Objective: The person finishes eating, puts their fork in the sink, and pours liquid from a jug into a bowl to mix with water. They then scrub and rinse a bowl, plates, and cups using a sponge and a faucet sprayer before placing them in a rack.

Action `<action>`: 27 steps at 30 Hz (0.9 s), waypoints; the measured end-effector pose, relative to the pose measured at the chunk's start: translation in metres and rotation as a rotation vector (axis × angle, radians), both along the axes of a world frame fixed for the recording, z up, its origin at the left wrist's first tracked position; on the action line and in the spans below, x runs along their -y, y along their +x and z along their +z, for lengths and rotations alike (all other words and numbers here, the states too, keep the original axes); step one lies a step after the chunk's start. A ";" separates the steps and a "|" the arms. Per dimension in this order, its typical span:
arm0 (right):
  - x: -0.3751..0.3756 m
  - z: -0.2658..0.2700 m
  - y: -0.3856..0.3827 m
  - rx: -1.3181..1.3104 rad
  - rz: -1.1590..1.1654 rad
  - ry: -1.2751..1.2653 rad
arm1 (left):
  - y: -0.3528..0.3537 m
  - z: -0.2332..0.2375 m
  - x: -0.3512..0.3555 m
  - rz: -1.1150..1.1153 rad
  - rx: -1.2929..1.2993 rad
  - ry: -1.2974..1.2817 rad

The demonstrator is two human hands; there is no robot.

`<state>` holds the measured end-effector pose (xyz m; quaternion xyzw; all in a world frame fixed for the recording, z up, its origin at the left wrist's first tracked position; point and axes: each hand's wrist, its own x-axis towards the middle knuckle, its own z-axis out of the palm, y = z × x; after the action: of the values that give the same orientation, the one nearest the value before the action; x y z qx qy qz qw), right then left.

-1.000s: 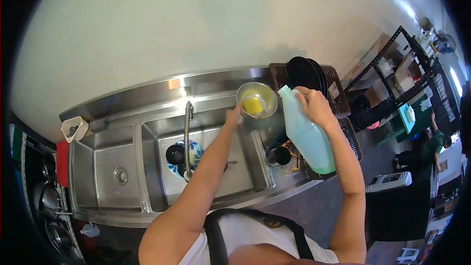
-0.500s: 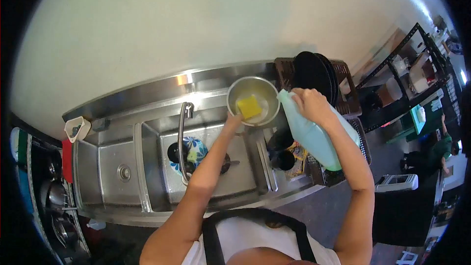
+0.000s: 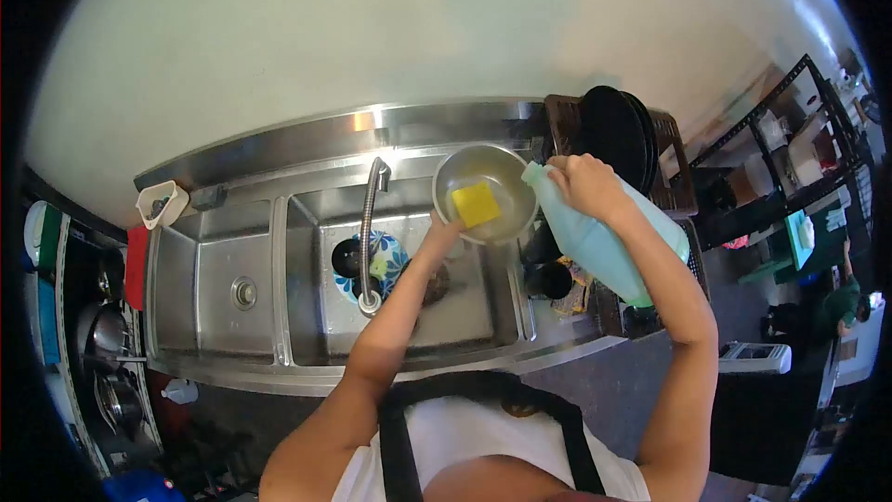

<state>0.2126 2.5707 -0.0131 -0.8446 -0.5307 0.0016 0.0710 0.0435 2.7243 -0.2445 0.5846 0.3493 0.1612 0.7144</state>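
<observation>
My left hand (image 3: 443, 234) grips the near rim of a round metal bowl (image 3: 511, 188), held above the right side of the sink. Inside the bowl lies a yellow sponge (image 3: 477, 205). A large pale blue-green plastic jug (image 3: 604, 246) is in my right hand (image 3: 587, 184), fingers wrapped round its upper part. The jug is tilted, its mouth close to the bowl's right rim. I cannot make out any liquid leaving it. Below my left forearm, a blue floral plate (image 3: 384, 256) and dark dishes (image 3: 347, 258) sit in the sink basin (image 3: 465, 316).
A curved faucet (image 3: 369, 223) rises over the basin. Black plates (image 3: 609, 135) stand in a brown rack (image 3: 681, 153) at the right, with black cups (image 3: 548, 280) nearer. A white caddy (image 3: 162, 205) sits at the left corner. Far right, a person in green (image 3: 841, 297) is near shelving.
The view has shifted slightly, so the sink and racks appear a little further right and higher. Both hands keep their holds on the bowl and the jug, which stay close together.
</observation>
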 end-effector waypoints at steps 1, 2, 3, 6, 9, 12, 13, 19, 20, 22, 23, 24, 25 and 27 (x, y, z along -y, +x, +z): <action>0.002 0.001 -0.001 0.016 0.028 0.000 | -0.002 0.001 0.001 -0.007 0.014 -0.006; 0.002 0.003 -0.003 0.018 0.028 0.002 | -0.003 0.005 0.000 -0.011 0.032 -0.008; 0.002 0.006 -0.007 0.008 0.011 -0.028 | -0.005 0.008 0.000 -0.007 0.033 -0.008; 0.001 0.007 -0.018 -0.007 0.009 -0.070 | -0.020 0.021 0.004 -0.027 0.066 0.041; 0.001 0.006 -0.023 0.008 0.018 -0.081 | -0.028 0.044 0.005 -0.026 0.064 -0.028; -0.003 0.004 -0.025 0.031 0.035 -0.100 | -0.037 0.057 -0.001 -0.139 -0.071 -0.110; -0.003 0.003 -0.026 0.032 0.046 -0.116 | -0.039 0.055 0.001 -0.118 -0.053 -0.099; -0.007 0.003 -0.030 0.018 0.057 -0.188 | -0.042 0.054 0.003 -0.069 0.003 -0.056; -0.008 0.001 -0.030 0.019 0.060 -0.187 | -0.044 0.057 0.004 -0.048 0.023 -0.052; -0.008 -0.005 -0.028 0.072 0.095 -0.186 | -0.046 0.058 0.006 -0.044 0.013 -0.038; -0.008 -0.005 -0.029 0.071 0.093 -0.187 | -0.047 0.058 0.007 -0.043 0.003 -0.025; -0.009 -0.004 -0.031 0.074 0.099 -0.202 | -0.048 0.057 0.007 -0.044 0.002 -0.028; -0.010 -0.005 -0.033 0.074 0.105 -0.217 | -0.050 0.055 0.005 -0.064 0.003 -0.058; -0.011 -0.005 -0.035 0.076 0.110 -0.228 | -0.051 0.043 0.002 -0.077 0.003 -0.088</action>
<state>0.1772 2.5820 -0.0181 -0.8163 -0.5748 0.0339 -0.0460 -0.0073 2.7225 -0.2018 0.5653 0.3321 0.1188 0.7456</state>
